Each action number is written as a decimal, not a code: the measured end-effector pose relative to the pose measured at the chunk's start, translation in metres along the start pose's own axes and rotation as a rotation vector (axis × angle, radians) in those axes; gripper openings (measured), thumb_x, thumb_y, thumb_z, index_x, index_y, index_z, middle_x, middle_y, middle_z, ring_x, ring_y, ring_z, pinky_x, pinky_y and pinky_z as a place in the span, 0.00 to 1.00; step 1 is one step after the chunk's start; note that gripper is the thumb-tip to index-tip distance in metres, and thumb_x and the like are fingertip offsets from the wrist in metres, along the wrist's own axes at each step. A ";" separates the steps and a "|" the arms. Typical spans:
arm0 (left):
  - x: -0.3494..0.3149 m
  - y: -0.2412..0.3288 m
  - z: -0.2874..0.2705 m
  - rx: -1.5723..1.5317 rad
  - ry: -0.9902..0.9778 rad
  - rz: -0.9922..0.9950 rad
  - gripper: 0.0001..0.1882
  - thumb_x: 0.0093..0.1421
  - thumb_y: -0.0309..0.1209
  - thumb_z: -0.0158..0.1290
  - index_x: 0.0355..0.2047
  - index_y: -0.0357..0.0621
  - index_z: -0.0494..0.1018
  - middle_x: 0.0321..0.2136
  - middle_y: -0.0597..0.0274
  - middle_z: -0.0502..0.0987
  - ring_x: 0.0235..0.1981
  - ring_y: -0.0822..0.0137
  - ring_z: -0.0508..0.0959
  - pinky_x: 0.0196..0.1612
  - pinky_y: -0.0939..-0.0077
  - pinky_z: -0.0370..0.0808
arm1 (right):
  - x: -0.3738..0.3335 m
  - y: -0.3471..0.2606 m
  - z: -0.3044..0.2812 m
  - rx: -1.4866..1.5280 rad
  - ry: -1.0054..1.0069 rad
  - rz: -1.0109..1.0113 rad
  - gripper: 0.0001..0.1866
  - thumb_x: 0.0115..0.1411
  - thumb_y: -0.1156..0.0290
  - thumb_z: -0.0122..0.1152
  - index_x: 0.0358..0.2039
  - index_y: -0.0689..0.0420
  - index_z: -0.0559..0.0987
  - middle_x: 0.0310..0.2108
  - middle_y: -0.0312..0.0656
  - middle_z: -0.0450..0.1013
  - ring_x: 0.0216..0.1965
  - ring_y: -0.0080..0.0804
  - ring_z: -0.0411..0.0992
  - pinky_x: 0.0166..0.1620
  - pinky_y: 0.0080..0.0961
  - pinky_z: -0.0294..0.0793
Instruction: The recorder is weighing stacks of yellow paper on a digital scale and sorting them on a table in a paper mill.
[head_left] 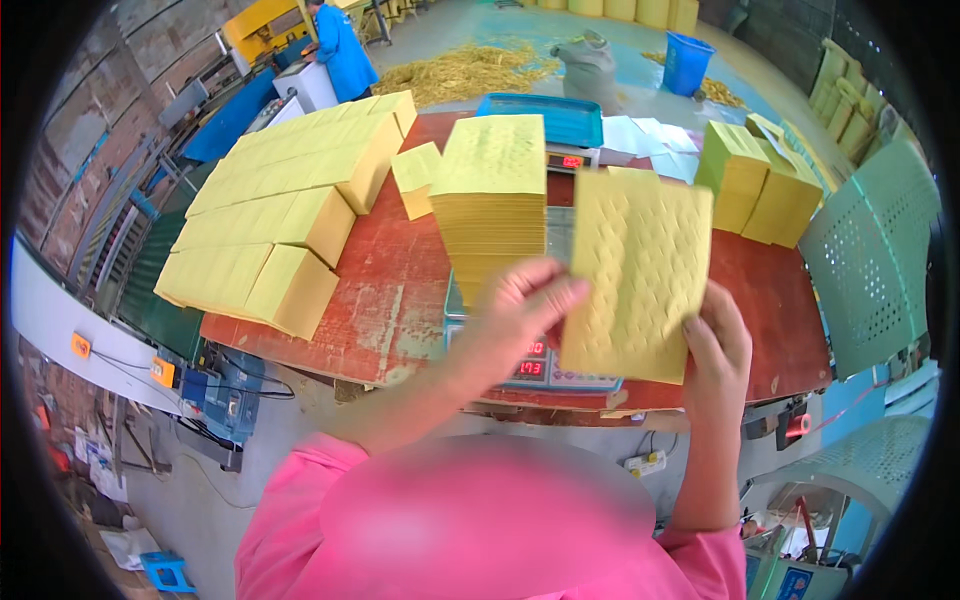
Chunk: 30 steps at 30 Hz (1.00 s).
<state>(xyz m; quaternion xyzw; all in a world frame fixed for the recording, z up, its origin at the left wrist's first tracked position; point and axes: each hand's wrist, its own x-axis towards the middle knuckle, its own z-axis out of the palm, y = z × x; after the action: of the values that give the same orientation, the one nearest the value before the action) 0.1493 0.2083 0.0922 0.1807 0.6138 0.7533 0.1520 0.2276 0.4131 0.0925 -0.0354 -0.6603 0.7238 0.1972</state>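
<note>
A yellow embossed paper sheet (640, 270), or a thin sheaf of them, stands tilted up before me over the table. My right hand (722, 335) pinches its lower right edge, thumb on the near face. At its left edge, my left hand (525, 305) closes with the thumb against the paper; the other fingers are partly hidden. Just beyond the left hand, a tall stack of yellow paper (490, 200) rests on a digital scale (590, 382) with a lit red display. The sheet covers part of this scale.
Rows of yellow paper stacks (270, 205) fill the left of the red table (370, 335). More stacks (735, 175) stand at the right. Behind are a blue tray (545, 112) on a second scale, white papers (650, 140) and a small yellow piece (415, 180). A person in blue (343, 50) stands far left.
</note>
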 end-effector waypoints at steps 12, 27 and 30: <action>0.128 0.066 -0.167 0.229 0.197 0.019 0.15 0.58 0.40 0.59 0.22 0.44 0.73 0.17 0.65 0.75 0.14 0.75 0.70 0.17 0.81 0.64 | 0.158 -0.004 0.135 -0.142 -0.258 -0.027 0.27 0.57 0.74 0.62 0.57 0.67 0.70 0.27 0.38 0.73 0.24 0.22 0.70 0.26 0.19 0.71; 0.113 0.049 -0.159 0.293 0.145 -0.007 0.16 0.58 0.43 0.60 0.22 0.49 0.71 0.15 0.70 0.71 0.13 0.79 0.66 0.16 0.84 0.60 | 0.158 0.019 0.130 -0.219 -0.153 -0.044 0.23 0.56 0.73 0.62 0.52 0.69 0.74 0.30 0.40 0.75 0.30 0.22 0.72 0.33 0.21 0.71; 0.113 0.047 -0.160 0.311 0.157 0.029 0.16 0.58 0.43 0.61 0.22 0.48 0.71 0.15 0.70 0.71 0.13 0.78 0.66 0.16 0.83 0.60 | 0.163 0.027 0.125 -0.302 -0.152 -0.078 0.24 0.55 0.73 0.63 0.52 0.68 0.75 0.31 0.39 0.75 0.32 0.22 0.70 0.36 0.21 0.70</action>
<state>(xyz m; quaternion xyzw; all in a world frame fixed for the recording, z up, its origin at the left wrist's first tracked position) -0.0248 0.1111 0.1190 0.1515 0.7302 0.6632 0.0627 0.0321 0.3483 0.1160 0.0158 -0.7753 0.6089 0.1672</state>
